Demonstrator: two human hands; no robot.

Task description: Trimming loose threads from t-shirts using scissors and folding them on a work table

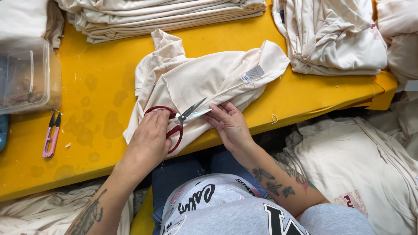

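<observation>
A cream garment [204, 76] lies crumpled on the yellow table [100, 65], with a small white label [253, 73] near its right end. My left hand [149, 140] is shut on red-handled scissors [193, 112]; their blades are slightly apart and point right, over the garment's lower edge. My right hand [229, 125] rests flat on the fabric just right of the blade tips, fingers spread, pinning the edge near the table's front.
Pink thread snips [51, 135] lie at the left by a clear plastic box [27, 76]. Folded cream stacks sit at the back [165, 15] and back right [333, 37]. More garments are piled below the table at right [361, 169] and at lower left [39, 213].
</observation>
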